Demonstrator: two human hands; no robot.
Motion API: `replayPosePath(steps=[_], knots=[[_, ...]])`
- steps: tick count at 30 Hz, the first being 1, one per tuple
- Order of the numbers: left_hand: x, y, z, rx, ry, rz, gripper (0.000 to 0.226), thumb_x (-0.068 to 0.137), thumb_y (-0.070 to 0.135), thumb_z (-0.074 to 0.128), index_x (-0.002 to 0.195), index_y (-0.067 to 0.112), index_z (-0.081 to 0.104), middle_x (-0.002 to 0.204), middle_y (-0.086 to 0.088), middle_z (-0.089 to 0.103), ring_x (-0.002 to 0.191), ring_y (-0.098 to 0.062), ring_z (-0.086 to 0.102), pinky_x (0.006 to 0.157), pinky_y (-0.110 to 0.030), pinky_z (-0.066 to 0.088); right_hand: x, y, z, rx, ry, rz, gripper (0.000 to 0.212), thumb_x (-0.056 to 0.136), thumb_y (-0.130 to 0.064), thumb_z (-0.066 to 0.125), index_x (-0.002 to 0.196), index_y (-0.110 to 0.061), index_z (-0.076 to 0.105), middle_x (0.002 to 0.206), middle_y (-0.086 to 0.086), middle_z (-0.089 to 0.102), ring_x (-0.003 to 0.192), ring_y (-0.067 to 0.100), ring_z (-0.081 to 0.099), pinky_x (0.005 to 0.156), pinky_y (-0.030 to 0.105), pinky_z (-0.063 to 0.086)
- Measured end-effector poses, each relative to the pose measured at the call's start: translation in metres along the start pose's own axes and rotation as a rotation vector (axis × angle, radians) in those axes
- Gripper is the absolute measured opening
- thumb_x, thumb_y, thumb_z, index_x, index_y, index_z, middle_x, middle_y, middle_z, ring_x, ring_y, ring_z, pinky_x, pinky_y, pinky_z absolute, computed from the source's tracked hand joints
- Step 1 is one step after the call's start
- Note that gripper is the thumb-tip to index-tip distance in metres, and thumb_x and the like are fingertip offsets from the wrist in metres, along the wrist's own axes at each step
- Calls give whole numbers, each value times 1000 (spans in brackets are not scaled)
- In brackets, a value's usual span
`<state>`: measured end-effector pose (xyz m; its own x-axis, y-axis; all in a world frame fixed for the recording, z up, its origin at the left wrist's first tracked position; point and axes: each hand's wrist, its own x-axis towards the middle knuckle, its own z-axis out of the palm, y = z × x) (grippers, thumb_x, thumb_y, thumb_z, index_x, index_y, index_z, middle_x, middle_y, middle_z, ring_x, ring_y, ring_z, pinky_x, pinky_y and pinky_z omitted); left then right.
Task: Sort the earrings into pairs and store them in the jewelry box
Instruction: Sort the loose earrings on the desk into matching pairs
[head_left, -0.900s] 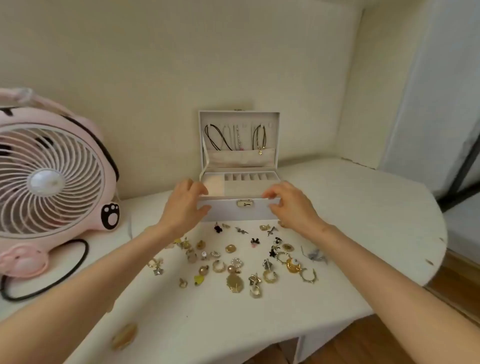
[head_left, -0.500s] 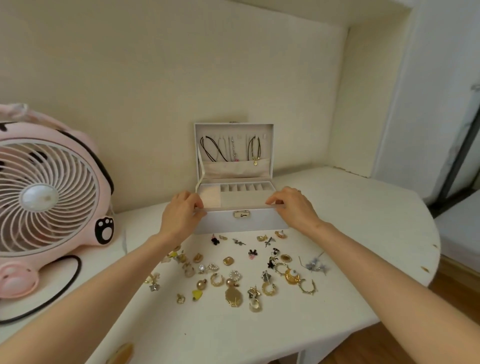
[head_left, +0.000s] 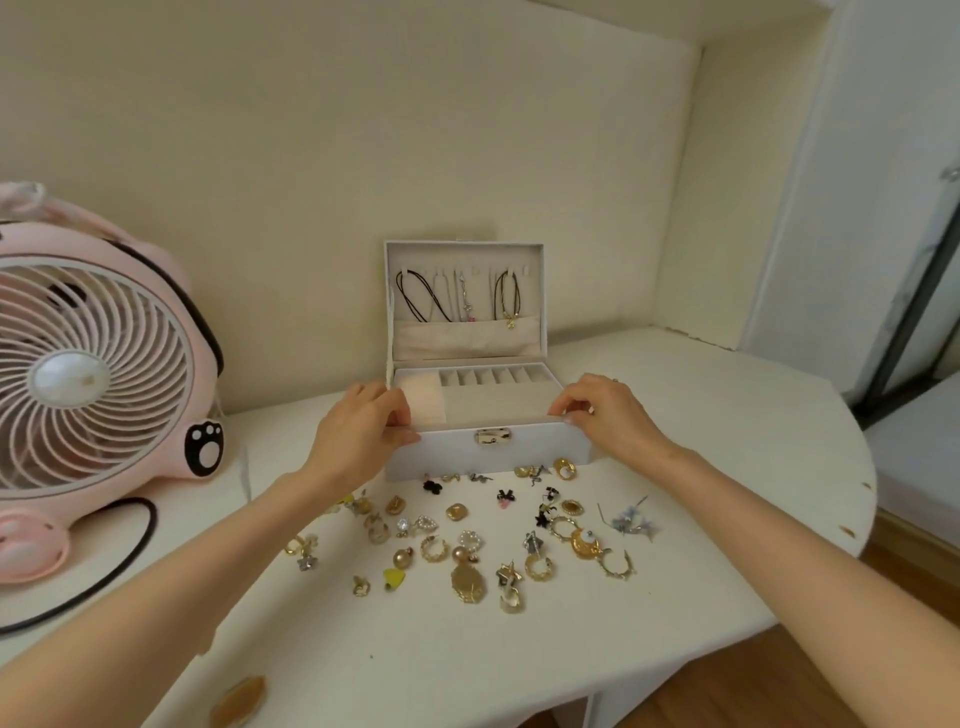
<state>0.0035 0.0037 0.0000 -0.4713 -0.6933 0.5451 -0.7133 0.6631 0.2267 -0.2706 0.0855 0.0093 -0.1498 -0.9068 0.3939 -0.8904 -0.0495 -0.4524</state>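
A white jewelry box stands open at the back of the table, its lid upright with necklaces hanging inside and beige compartments below. My left hand grips the box's front left corner, fingers curled over the rim. My right hand grips the front right rim the same way. Several loose earrings, gold, pearl, black and silver, lie scattered on the table right in front of the box. A blue-grey earring lies at the right of the scatter.
A pink desk fan with a black cable stands at the left. The white table has a rounded right edge with chipped paint. The wall rises close behind the box. Wooden floor shows at lower right.
Both hands stay on the box's front rim; the right hand has shifted outward to the right corner. The camera has tilted up slightly.
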Motion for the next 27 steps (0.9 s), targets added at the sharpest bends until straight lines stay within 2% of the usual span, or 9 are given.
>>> replayPosePath(steps=[12, 16, 18, 21, 24, 27], knots=[[-16, -1, -9, 16, -5, 34, 20, 83, 31, 66, 92, 14, 57, 91, 1, 54, 89, -18, 43, 66, -26, 32, -27, -9, -8, 28, -18, -44, 20, 87, -6, 60, 92, -22, 72, 89, 1, 59, 87, 15, 52, 81, 27, 43], [-21, 5, -11, 38, 34, 129, 26, 82, 27, 67, 100, 12, 58, 98, -3, 57, 92, -22, 47, 72, -27, 34, -37, -10, -8, -6, 31, -126, 25, 87, -8, 60, 104, -24, 69, 96, -6, 55, 95, 9, 45, 77, 7, 31], [-24, 9, -13, 37, 36, 158, 28, 82, 25, 67, 105, 11, 58, 103, -3, 57, 95, -23, 48, 74, -26, 33, -42, -12, -7, -31, 81, -187, 27, 86, -5, 61, 105, -22, 68, 98, -7, 53, 96, 8, 40, 76, 10, 29], [-30, 10, -14, 38, 12, 179, 29, 84, 25, 65, 109, 11, 57, 107, -3, 55, 99, -21, 46, 73, -23, 30, -50, -21, -8, -38, 114, -267, 24, 85, -4, 62, 100, -20, 69, 94, -10, 54, 89, 7, 44, 76, 14, 31], [-34, 9, -17, -2, -57, 185, 28, 86, 24, 62, 111, 15, 55, 112, 1, 52, 104, -17, 47, 75, -23, 36, -60, -41, -10, 52, -88, -262, 16, 85, -13, 64, 94, -25, 70, 87, -13, 59, 77, 3, 53, 71, 15, 40], [-39, 2, -25, -67, -129, 176, 26, 87, 27, 60, 112, 22, 54, 114, 8, 52, 107, -11, 48, 84, -28, 45, -71, -65, -3, 107, -372, -281, 11, 81, -29, 70, 91, -27, 72, 86, -12, 63, 78, 4, 55, 71, 20, 47]])
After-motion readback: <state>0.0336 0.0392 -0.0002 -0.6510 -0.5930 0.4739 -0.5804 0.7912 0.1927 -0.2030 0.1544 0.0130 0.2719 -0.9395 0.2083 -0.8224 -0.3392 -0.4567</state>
